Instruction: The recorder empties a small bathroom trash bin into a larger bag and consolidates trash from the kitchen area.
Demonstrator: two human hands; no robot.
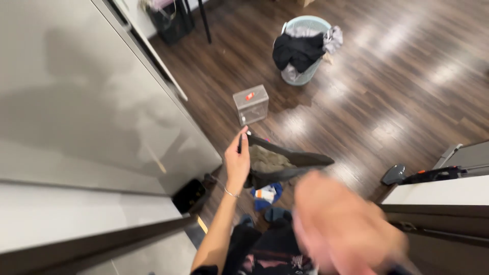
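My left hand [237, 163] pinches the upper edge of a dark, flat piece of cloth or bag [295, 162], held out level above the floor. Its grey-brown inner side [267, 159] faces up. A thin bracelet sits on that wrist. My right hand [344, 229] is close to the camera at the lower right and badly blurred. It sits just below the dark item, and I see nothing in it. Whether its fingers are closed is unclear.
A tall glossy grey door [76, 102] fills the left. On the dark wood floor stand a clear plastic box [251, 104] and a pale laundry basket [305, 23] draped with dark clothes. A blue item [266, 195] lies by my feet. A white counter [443, 191] is at right.
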